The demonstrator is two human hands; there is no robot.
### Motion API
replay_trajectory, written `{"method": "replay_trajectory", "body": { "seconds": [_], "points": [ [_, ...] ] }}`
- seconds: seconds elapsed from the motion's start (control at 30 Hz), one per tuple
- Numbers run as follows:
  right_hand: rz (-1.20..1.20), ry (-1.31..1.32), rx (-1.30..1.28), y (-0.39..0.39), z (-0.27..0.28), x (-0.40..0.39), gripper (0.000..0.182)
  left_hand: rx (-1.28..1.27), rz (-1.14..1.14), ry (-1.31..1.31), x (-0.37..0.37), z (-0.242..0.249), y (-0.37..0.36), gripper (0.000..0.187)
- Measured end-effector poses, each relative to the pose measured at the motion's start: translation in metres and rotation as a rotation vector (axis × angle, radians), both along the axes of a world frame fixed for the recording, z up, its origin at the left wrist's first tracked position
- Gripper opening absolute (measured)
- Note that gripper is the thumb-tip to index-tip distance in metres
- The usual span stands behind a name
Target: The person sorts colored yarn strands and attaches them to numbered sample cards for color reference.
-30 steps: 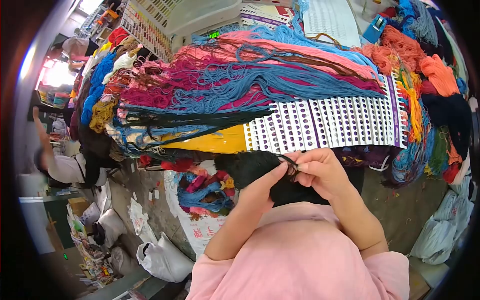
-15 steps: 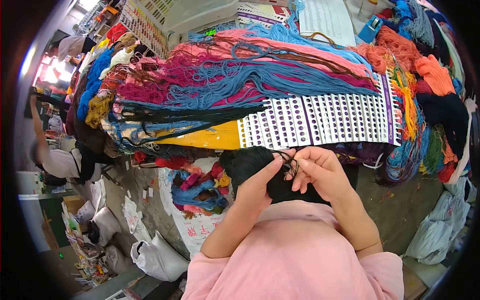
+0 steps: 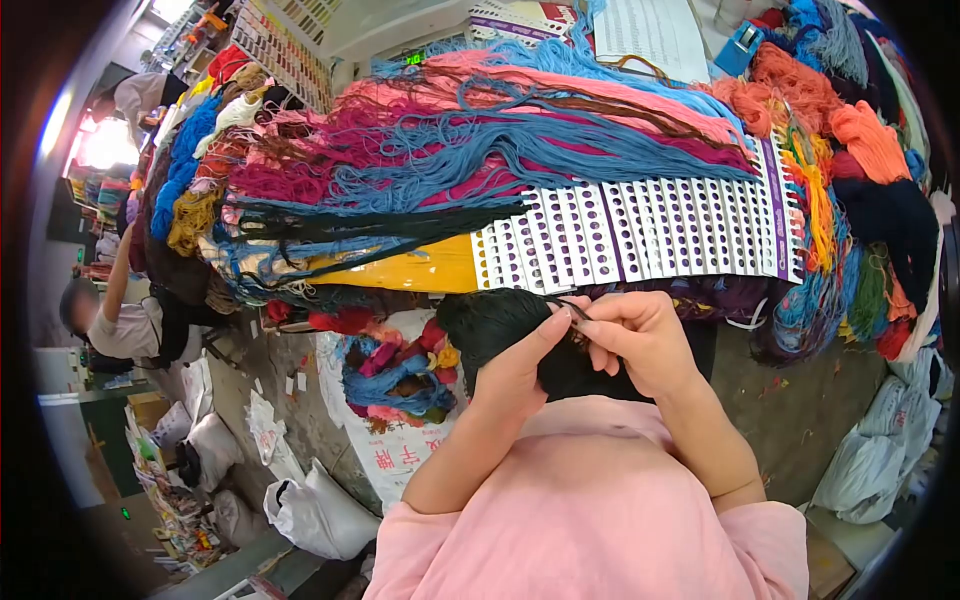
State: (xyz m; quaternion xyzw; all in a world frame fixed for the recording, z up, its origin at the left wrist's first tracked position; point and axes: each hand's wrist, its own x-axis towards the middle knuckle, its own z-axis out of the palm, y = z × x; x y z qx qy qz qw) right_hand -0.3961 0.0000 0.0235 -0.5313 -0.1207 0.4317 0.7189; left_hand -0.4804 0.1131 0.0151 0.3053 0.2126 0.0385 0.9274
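Observation:
Near the table's front edge, my left hand (image 3: pixel 520 365) is closed round a bundle of dark thread (image 3: pixel 490 322), its thumb pressed on the strands. My right hand (image 3: pixel 640 340) pinches a few black strands beside the left thumb. Beyond both hands lie white punched cards (image 3: pixel 640 232) with purple strips. Blue thread (image 3: pixel 560 150), magenta thread (image 3: pixel 290 175) and pink thread (image 3: pixel 640 100) stretch across the table, with black thread (image 3: pixel 380 225) over a yellow surface (image 3: pixel 410 268).
Orange skeins (image 3: pixel 868 140) and a blue tape dispenser (image 3: pixel 740 48) are at the right. Mixed yarn (image 3: pixel 400 385) lies low left of my hands. White sacks (image 3: pixel 322 510) are on the floor. Two other people (image 3: pixel 125 325) are at the far left.
My right hand's fingers have drawn together, and the loose loops of black strand between the hands are now gathered. At the far left, the lower person's head and arm have moved.

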Motion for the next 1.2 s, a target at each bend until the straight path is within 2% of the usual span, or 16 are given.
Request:
{"method": "replay_trajectory", "body": {
  "seconds": [0.1, 0.2, 0.3, 0.4, 0.5, 0.6, 0.7, 0.93, 1.03, 1.1, 1.2],
  "points": [
    [-0.053, 0.039, 0.064, 0.001, -0.002, -0.001, 0.008, -0.035, 0.002, 0.032, 0.000, -0.001, -0.001, 0.021],
    [0.009, 0.290, 0.228, -0.005, -0.013, 0.003, 0.011, 0.005, 0.021, -0.049, -0.001, -0.008, 0.001, 0.022],
    [0.086, 0.408, 0.363, -0.011, -0.017, 0.006, 0.015, 0.024, -0.058, 0.014, -0.004, -0.007, 0.004, 0.033],
    [-0.025, 0.427, 0.236, -0.010, -0.010, 0.007, 0.019, -0.103, -0.046, -0.088, -0.001, -0.001, 0.002, 0.040],
    [0.001, 0.418, 0.151, -0.006, -0.002, 0.008, 0.018, -0.097, -0.041, -0.084, -0.002, -0.001, 0.002, 0.043],
    [0.080, 0.156, -0.060, 0.000, 0.008, 0.005, 0.017, -0.081, -0.056, -0.084, -0.003, -0.006, 0.003, 0.043],
    [0.104, 0.021, -0.062, 0.005, 0.003, 0.004, 0.015, -0.064, -0.090, -0.103, -0.004, -0.006, 0.005, 0.043],
    [0.081, 0.121, -0.078, 0.002, 0.004, 0.004, 0.017, -0.130, -0.056, -0.076, -0.001, -0.002, 0.006, 0.040],
    [0.076, 0.114, -0.049, 0.001, 0.002, 0.004, 0.016, 0.062, -0.053, -0.007, -0.002, -0.004, 0.005, 0.035],
    [0.067, 0.098, -0.033, 0.001, 0.005, 0.005, 0.013, 0.036, -0.073, -0.024, 0.000, -0.002, 0.007, 0.033],
    [-0.051, -0.337, 0.089, 0.002, -0.018, -0.002, 0.009, -0.009, -0.048, 0.027, 0.002, 0.000, 0.006, 0.024]
  ]
}}
